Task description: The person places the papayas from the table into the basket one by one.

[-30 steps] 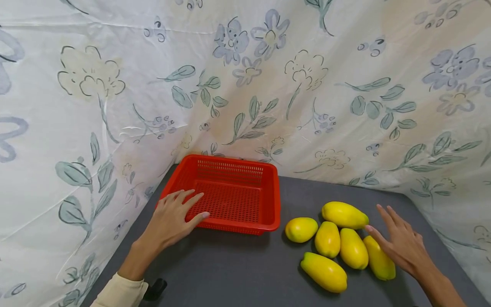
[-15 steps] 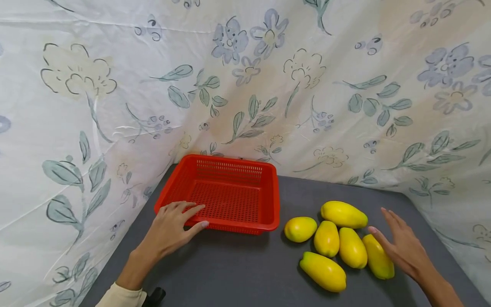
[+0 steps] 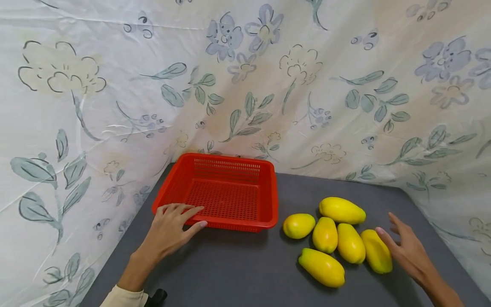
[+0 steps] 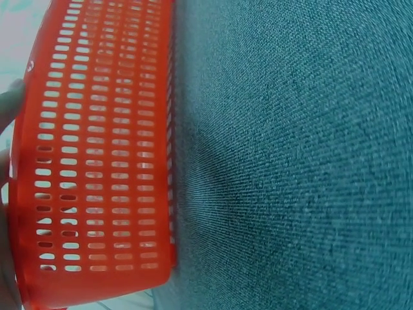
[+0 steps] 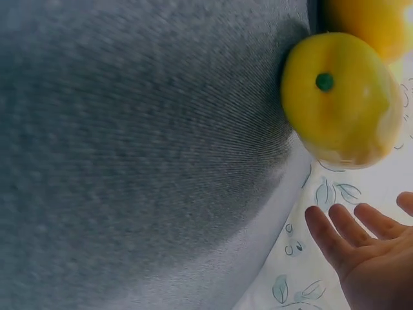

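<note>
My left hand (image 3: 170,228) is at the near left corner of a red plastic basket (image 3: 216,224), its fingers lying over the rim and its thumb spread apart in front. The left wrist view shows the fingertips (image 4: 10,103) right at the rim of the slotted basket wall (image 4: 97,161). My right hand (image 3: 408,251) hovers with loosely bent fingers and nothing in them. It is just right of the rightmost yellow oblong fruit (image 3: 376,251), which has a green-tinged end. In the right wrist view, that hand (image 5: 377,258) has its palm showing, apart from a yellow fruit (image 5: 348,110) with a green stem spot.
Several more yellow fruits, among them one lying in front (image 3: 322,267) and one at the back (image 3: 342,209), cluster right of the basket on the grey tabletop (image 3: 230,273). A flower-printed cloth (image 3: 245,76) hangs behind and at the sides. Something black (image 3: 157,297) sits by the left sleeve.
My left hand has come down from over the basket onto its near left rim. The right hand has shifted slightly right, its fingers bending more. The head view has tilted a little. The fruits stay put.
</note>
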The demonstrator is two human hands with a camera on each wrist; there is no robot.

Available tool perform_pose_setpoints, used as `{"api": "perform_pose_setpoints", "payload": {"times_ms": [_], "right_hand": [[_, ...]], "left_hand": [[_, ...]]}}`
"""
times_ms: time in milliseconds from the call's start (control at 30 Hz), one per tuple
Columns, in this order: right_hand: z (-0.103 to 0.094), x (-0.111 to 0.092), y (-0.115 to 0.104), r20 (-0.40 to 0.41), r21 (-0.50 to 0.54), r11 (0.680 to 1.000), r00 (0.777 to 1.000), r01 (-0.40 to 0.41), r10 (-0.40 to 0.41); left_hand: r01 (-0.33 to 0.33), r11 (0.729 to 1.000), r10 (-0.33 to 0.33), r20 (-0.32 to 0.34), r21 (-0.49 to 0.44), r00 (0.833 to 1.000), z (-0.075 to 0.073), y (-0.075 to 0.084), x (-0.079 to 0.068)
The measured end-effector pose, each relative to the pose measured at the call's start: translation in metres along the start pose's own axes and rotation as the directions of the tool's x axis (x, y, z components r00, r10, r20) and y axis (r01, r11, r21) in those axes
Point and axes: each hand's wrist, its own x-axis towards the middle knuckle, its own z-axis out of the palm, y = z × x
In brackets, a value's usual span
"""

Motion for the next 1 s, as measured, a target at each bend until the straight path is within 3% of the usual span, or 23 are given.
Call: {"api": "perform_pose_setpoints", "payload": {"times_ms": [433,1000], "right_hand": [[0.004,-0.011,-0.007,0.082,0.065,0.99,0.99,-0.122,0.116],[0.013,-0.016,-0.006,0.158,0.074,0.984,0.976,-0.164,0.151]], "left_hand": [[0.003,1.0,-0.003,-0.031,0.012,1.0,0.005,0.0,0.002],[0.017,1.0,-0.017,-0.036,0.004,0.999,0.008,-0.001,0.004]]}}
